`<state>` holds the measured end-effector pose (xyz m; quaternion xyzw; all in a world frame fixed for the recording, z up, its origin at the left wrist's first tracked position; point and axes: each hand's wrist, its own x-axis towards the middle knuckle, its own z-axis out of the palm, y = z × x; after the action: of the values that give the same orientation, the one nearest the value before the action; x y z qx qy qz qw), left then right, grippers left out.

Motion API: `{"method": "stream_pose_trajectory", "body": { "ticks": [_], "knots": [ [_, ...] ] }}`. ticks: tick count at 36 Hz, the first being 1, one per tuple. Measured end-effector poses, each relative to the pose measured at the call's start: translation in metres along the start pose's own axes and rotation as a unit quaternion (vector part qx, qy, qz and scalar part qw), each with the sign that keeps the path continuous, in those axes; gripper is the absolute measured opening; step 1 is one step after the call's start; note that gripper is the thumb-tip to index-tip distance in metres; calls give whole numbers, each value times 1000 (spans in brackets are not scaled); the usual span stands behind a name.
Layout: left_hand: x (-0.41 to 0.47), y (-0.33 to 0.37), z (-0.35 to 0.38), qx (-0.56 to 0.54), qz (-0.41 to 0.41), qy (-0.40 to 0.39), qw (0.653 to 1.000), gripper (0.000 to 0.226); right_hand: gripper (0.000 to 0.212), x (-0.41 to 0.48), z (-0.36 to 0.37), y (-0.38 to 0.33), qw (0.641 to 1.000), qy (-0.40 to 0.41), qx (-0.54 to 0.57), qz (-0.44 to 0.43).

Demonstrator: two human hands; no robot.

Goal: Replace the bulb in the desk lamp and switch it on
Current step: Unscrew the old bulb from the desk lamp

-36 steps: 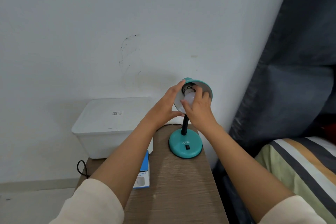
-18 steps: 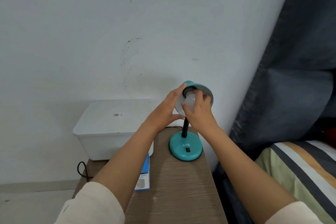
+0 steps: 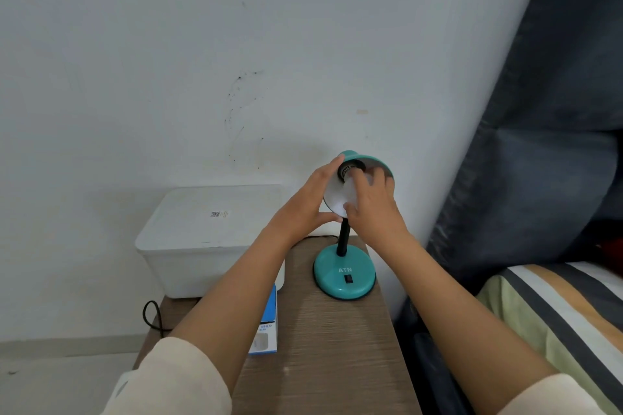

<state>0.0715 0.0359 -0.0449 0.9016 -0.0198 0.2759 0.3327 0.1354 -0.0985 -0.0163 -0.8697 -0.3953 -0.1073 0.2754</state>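
A teal desk lamp stands on the far right of a narrow wooden table (image 3: 337,347), its round base (image 3: 344,276) bearing a black switch (image 3: 348,278). The teal shade (image 3: 381,165) faces me on a black neck. My left hand (image 3: 303,209) cups the shade's left rim. My right hand (image 3: 374,209) wraps its fingers around a white bulb (image 3: 350,192) seated at the dark socket (image 3: 350,167) inside the shade. Most of the bulb is hidden by my fingers. The lamp is not lit.
A white lidded plastic bin (image 3: 209,236) sits at the table's back left. A blue and white bulb box (image 3: 266,327) lies under my left forearm. A black cable (image 3: 151,313) loops off the left edge. A bed with a striped cover (image 3: 556,320) lies on the right.
My right hand has shifted its fingers around the bulb, thumb now lower on it. The left hand stays on the shade. The lamp's base has not moved.
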Motion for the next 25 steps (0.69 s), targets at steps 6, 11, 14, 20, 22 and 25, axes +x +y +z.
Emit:
{"method": "stream_pose_trajectory", "body": {
  "ticks": [6,11,14,20,22,25],
  "knots": [
    [1,1,1,-2,-4,-6,1000,101,61,0,0,-2,998,-16,24,49],
    [0,3,-1,-6,-11,-7,1000,101,55,-2,1,0,1000,2,15,21],
    [0,3,-1,-6,-15,-7,1000,102,56,-4,3,0,1000,9,-4,19],
    [0,3,-2,-9,-21,-9,1000,102,64,0,3,6,990,18,-127,-53],
    [0,4,-2,-10,-22,-9,1000,102,59,-1,3,8,988,16,-138,-63],
    [2,4,0,-14,-26,-11,999,101,50,-3,2,6,995,-13,-90,-42]
  ]
}}
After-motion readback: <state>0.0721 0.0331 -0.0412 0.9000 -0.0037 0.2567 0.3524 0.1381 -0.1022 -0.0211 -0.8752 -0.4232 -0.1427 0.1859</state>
